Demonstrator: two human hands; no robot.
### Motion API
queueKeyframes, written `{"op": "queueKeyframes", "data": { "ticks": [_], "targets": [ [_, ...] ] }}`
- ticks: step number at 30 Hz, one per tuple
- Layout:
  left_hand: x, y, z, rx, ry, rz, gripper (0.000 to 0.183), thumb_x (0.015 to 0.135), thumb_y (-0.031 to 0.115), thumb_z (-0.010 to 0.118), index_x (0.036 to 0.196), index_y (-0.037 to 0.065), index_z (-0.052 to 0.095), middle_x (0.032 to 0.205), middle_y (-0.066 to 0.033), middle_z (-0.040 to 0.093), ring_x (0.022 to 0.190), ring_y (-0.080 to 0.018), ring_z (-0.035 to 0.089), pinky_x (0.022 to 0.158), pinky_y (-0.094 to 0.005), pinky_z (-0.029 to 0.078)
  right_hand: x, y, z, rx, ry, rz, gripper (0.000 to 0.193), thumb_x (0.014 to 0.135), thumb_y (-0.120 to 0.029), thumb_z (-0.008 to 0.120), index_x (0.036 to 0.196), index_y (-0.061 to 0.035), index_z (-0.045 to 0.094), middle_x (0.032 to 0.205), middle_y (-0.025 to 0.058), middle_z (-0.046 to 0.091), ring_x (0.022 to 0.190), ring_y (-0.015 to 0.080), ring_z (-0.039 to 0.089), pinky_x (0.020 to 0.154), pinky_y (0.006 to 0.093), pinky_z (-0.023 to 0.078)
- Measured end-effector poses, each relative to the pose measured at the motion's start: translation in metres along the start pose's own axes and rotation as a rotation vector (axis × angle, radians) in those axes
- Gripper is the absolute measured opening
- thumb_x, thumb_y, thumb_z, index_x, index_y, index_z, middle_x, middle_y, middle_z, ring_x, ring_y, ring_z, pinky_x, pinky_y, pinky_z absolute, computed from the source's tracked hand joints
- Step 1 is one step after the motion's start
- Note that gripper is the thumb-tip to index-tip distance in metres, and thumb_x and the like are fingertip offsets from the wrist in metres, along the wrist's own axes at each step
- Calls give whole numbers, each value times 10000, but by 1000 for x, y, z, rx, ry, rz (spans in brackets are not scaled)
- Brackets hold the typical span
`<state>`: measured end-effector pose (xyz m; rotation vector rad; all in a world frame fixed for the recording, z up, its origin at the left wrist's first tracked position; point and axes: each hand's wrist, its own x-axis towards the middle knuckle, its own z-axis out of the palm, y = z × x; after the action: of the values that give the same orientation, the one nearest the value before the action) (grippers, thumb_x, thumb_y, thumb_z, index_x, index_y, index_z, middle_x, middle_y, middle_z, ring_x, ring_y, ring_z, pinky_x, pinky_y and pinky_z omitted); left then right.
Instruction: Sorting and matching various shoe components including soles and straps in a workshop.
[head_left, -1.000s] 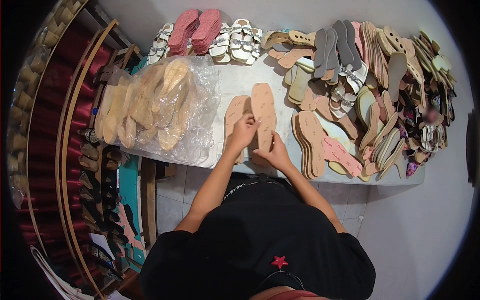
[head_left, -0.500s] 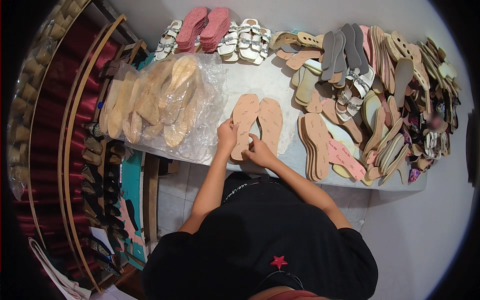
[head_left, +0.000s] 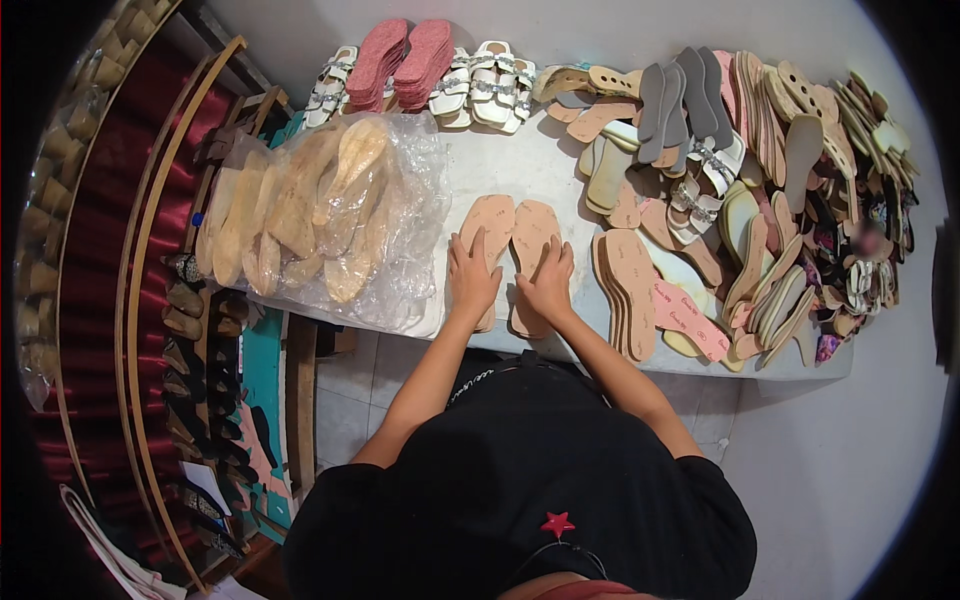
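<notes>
Two tan insoles lie side by side on the white-covered table in front of me, toes pointing away. My left hand (head_left: 474, 278) rests on the left insole (head_left: 488, 215), fingers stretched out across its middle. On the right insole (head_left: 535, 222) lies my right hand (head_left: 548, 285), its fingers spread toward the right edge. The palms hide parts of both heel ends. Just right of my right hand stands a stack of similar tan insoles (head_left: 622, 290).
At left, a clear plastic bag (head_left: 425, 190) holds several wooden shoe lasts (head_left: 350, 170). Pink sole stacks (head_left: 425, 62) and white sandals (head_left: 497, 85) line the back wall. Piled soles (head_left: 750, 230) crowd the right side. A shoe rack (head_left: 190, 360) stands at far left.
Both hands have gone from gripping the insoles at their edges to lying flat on top of them. The insoles have shifted slightly nearer to me.
</notes>
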<state>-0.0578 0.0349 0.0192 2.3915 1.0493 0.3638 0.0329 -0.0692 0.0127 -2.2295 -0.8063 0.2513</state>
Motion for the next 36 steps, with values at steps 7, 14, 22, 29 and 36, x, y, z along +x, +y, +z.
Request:
{"op": "queueKeyframes", "data": {
  "ticks": [7, 14, 22, 29, 36],
  "targets": [
    [0, 5, 6, -18, 14, 2, 687, 717, 69, 613, 1308, 117, 266, 1305, -311, 172, 1193, -467, 243, 966, -457, 296, 2, 16, 20, 10, -27, -4, 867, 632, -148, 673, 1272, 102, 145, 1266, 417, 83, 1209, 520, 109, 1012, 490, 163],
    [3, 14, 1, 73, 17, -18, 697, 712, 180, 621, 1300, 69, 264, 1321, -300, 167, 1213, -457, 214, 979, -494, 242, 39, 19, -20, -33, 146, -113, 786, 653, -195, 658, 1231, 111, 224, 1270, 374, 145, 1190, 493, 172, 999, 494, 185],
    [14, 51, -2, -40, -7, 163, 655, 700, 223, 622, 1259, 43, 331, 1361, -243, 122, 1254, -419, 134, 998, -542, 147, 177, 47, -138, -326, 547, -19, 745, 661, -242, 664, 1227, 55, 279, 1237, 278, 256, 1136, 419, 270, 956, 468, 255],
    [20, 64, 6, -113, -38, 248, 576, 703, 210, 614, 1208, 41, 392, 1360, -223, 132, 1252, -405, 149, 994, -545, 151, 236, 50, -168, -664, 470, 240, 834, 642, -387, 697, 1250, 10, 287, 1194, 200, 361, 1084, 333, 384, 868, 471, 341],
    [26, 61, 9, -153, -24, 260, 517, 698, 187, 616, 1157, 40, 427, 1337, -237, 167, 1231, -404, 190, 985, -501, 203, 260, 62, -151, -894, 447, 309, 676, 644, -353, 689, 1133, 3, 386, 1016, 96, 458, 941, 248, 455, 806, 401, 354]
  ]
}}
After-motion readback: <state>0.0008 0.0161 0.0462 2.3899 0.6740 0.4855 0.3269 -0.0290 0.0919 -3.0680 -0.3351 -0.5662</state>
